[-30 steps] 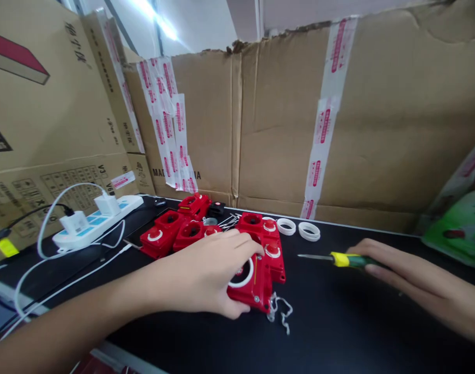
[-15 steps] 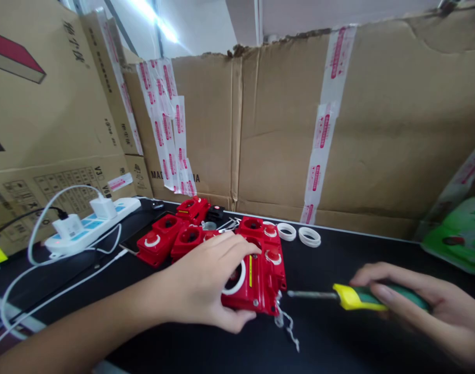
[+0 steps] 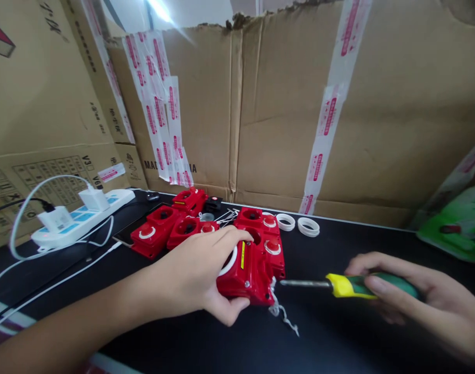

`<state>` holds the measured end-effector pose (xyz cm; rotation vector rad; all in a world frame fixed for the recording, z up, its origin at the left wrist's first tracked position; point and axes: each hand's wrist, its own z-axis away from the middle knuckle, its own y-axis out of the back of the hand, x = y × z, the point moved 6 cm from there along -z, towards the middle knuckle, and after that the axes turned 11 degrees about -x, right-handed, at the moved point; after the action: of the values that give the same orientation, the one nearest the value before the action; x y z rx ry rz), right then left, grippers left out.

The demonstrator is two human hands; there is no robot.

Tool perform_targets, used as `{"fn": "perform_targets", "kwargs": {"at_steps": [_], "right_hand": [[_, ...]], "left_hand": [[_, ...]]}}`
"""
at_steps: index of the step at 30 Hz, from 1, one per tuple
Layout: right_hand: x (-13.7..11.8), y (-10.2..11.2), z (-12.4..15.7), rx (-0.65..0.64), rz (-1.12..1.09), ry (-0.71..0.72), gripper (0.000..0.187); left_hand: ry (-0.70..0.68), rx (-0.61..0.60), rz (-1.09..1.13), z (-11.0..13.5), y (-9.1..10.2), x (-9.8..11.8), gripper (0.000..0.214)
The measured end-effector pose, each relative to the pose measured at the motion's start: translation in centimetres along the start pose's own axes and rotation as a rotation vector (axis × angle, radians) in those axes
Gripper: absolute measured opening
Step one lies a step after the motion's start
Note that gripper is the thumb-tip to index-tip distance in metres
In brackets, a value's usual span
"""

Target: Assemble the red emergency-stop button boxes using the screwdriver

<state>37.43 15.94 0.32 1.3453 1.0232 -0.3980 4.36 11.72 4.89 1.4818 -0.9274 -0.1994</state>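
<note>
The red housing (image 3: 256, 272) looks like hard, glossy plastic, its screw head (image 3: 247, 284) bright metal. The screwdriver (image 3: 340, 286) pairs a grey metal shaft with a smooth plastic handle. The white cord (image 3: 276, 310) looks soft and fibrous, the white rings (image 3: 308, 227) like smooth plastic. The tabletop (image 3: 330, 332) is matt black; the cardboard (image 3: 284, 130), dull brown paper, has a rough, torn top edge and shiny plastic tape (image 3: 323, 122).

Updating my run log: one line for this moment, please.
left hand: gripping red housing; right hand: holding screwdriver, tip near white string
</note>
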Motion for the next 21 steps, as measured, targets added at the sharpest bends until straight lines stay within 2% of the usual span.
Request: {"fn": "perform_targets", "kwargs": {"at_steps": [3, 6, 9, 16, 21], "right_hand": [[-0.6, -0.3, 0.3, -0.043, -0.044, 0.041, 0.044], [-1.5, 0.1, 0.8, 0.031, 0.052, 0.094, 0.040], [-1.2, 0.7, 1.1, 0.114, 0.156, 0.078, 0.042], [0.0, 0.8, 1.1, 0.097, 0.189, 0.120, 0.033], [-1.1, 0.7, 1.1, 0.049, 0.188, 0.160, 0.031]], "left_hand": [[0.003, -0.011, -0.006, 0.1, -0.1, 0.2, 0.074], [0.019, -0.015, -0.004, 0.0, -0.3, 0.1, 0.080], [0.002, -0.016, -0.007, 0.0, -0.4, 0.0, 0.086], [-0.033, -0.002, 0.019, 0.2, -0.7, 0.2, 0.083], [0.000, 0.000, 0.016, -0.3, -0.7, 0.5, 0.076]]}}
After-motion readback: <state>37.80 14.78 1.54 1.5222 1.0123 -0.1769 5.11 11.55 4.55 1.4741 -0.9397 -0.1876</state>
